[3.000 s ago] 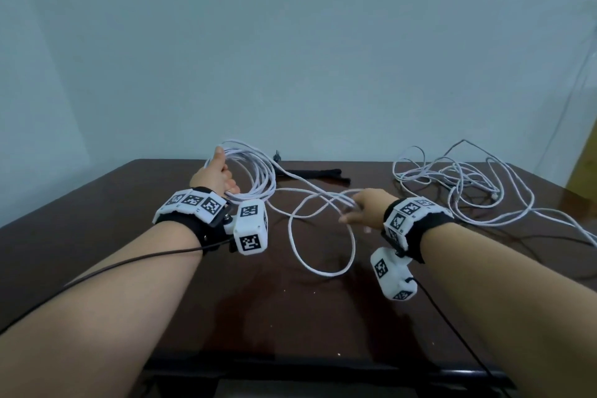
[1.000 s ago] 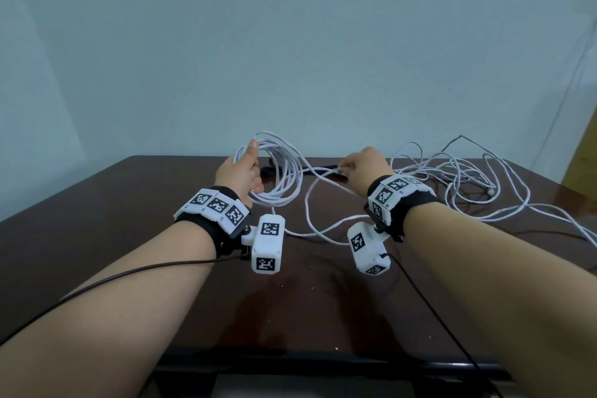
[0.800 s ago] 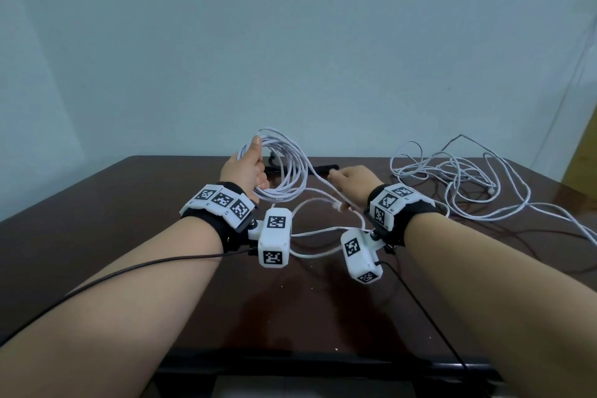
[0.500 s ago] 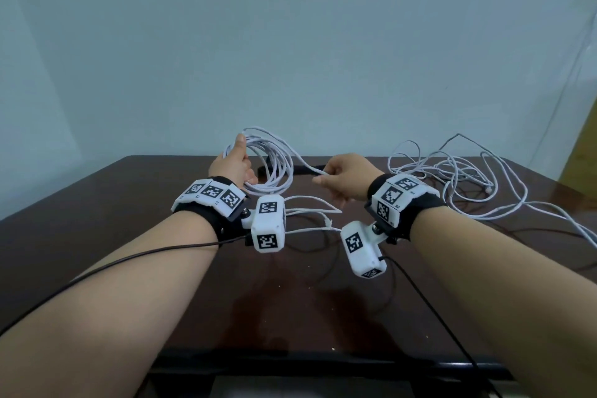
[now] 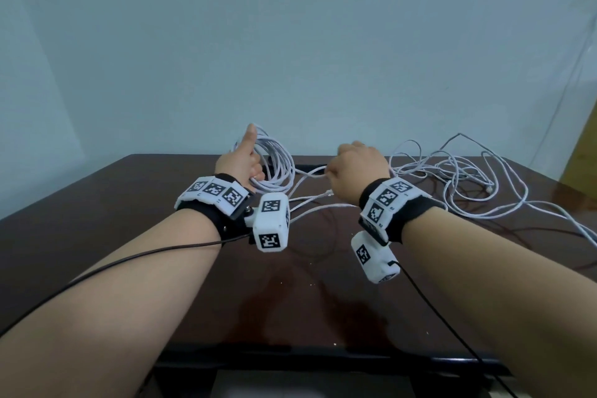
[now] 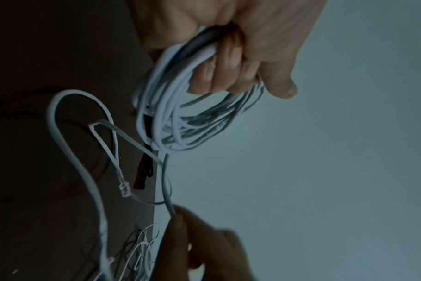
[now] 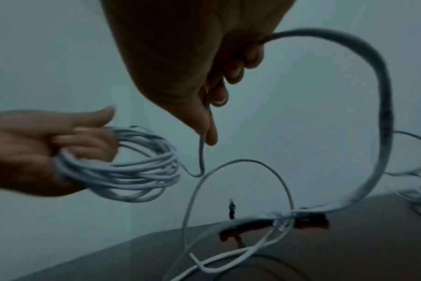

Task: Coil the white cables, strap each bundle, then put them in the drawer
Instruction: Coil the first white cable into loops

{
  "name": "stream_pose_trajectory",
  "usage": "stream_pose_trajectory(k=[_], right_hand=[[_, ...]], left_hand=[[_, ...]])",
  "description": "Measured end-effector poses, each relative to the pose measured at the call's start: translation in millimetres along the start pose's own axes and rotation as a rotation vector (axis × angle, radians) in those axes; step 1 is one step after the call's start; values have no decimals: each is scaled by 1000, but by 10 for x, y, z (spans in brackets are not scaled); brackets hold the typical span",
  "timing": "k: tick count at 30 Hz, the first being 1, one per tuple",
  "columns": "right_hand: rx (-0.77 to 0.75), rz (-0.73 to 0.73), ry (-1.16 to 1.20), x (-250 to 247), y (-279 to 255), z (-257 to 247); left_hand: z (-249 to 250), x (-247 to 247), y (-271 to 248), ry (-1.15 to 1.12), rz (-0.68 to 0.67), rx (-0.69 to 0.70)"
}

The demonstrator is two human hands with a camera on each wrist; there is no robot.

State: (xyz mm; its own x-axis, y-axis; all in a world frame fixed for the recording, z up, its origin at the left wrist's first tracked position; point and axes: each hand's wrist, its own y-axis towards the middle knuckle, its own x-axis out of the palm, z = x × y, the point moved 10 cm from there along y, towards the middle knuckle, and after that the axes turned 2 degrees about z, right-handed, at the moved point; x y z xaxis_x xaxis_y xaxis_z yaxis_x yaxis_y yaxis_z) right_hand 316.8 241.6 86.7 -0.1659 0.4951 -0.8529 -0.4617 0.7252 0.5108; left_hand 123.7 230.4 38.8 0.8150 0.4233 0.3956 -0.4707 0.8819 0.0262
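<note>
My left hand (image 5: 240, 163) is raised above the dark table (image 5: 129, 236), its fingers curled through a coil of white cable (image 5: 274, 165) with several loops, thumb up. The left wrist view shows the coil (image 6: 180, 114) hanging from those fingers (image 6: 228, 62). My right hand (image 5: 355, 171) pinches the loose strand just right of the coil. The strand (image 7: 382, 106) arcs from the right hand (image 7: 180, 57) down to the table. Its clear plug (image 6: 124, 190) lies on the table. A second white cable (image 5: 468, 178) lies in a loose tangle at the right.
A black strap (image 7: 310, 218) lies on the table beyond the hands, near the far edge by the wall. Thin dark wires run from both wrist cameras back over the table's front edge (image 5: 290, 352). No drawer is in view.
Both hands have risen off the table since three seconds ago. Within the last second the right hand fed a loop to the coil, then drew away to the right along the strand; the loose tail is shorter.
</note>
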Motion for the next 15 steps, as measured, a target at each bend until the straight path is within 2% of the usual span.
stream_pose_trajectory(k=[3, 7, 11, 15], right_hand=[[-220, -5, -11, -121, 21, -397], [-353, -129, 173, -156, 43, -702], [-328, -186, 515, -191, 67, -727], [-235, -97, 639, -344, 124, -566]], left_hand=[[71, 89, -46, 195, 8, 99], [67, 164, -69, 409, 4, 169], [8, 344, -112, 424, -76, 183], [-54, 505, -159, 502, -169, 185]])
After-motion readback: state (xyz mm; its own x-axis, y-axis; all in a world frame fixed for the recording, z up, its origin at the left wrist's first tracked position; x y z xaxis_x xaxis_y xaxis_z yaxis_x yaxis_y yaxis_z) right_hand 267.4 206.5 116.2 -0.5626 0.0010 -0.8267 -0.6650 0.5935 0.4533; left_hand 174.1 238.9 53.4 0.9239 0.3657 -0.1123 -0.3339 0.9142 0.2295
